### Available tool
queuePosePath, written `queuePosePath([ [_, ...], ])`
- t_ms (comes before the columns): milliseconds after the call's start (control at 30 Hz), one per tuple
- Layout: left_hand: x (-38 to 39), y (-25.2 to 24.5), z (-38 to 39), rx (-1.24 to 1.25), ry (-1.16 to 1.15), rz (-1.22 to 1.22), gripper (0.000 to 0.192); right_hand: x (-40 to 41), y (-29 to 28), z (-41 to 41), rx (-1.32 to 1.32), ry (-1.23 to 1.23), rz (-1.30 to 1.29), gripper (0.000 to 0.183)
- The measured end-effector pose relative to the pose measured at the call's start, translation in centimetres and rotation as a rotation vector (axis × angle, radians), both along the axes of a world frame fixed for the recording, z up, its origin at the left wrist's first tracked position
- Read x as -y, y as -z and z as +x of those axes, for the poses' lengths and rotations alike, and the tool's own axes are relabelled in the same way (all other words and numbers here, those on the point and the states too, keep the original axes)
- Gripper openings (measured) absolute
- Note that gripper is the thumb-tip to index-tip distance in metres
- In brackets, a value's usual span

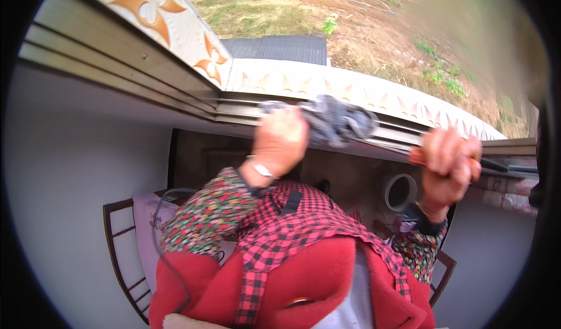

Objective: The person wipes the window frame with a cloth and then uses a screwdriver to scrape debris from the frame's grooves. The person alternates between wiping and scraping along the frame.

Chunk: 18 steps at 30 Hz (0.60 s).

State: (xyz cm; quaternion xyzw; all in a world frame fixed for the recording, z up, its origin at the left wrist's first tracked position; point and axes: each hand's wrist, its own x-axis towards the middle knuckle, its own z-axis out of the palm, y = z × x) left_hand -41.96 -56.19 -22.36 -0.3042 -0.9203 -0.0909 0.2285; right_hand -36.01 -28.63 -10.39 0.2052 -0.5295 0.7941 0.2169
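My left hand (282,136) is closed on a crumpled grey cloth (335,121), which lies over the metal sliding-window track (239,110). Motion blurs both the hand and the cloth. Farther right, my right hand (451,167) grips a tool by its orange-brown handle (417,156). A thin shaft (385,146) runs from that handle leftward along the track's inner edge, towards the cloth. Its tip is hidden, and whether it touches the cloth I cannot tell.
Beyond the track runs a patterned tile sill (280,77), with a dark corrugated sheet (276,48) outside. The metal side frame (131,61) rises at left. Below stand a white bucket (414,193) and a wooden chair (107,237) with a pink cloth (144,224).
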Motion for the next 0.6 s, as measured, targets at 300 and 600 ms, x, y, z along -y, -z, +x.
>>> queuePosePath([
  [300, -17.3, -2.2, 0.3, 0.298, 0.526, 0.618, 0.016, -10.2, -3.1, 9.0, 0.076, 0.345, 0.083, 0.034],
  [600, 3.8, -8.0, 0.0, -0.052, -0.116, 0.175, 0.027, 1.8, -2.0, -0.1, -0.064, -0.092, -0.160, 0.021],
])
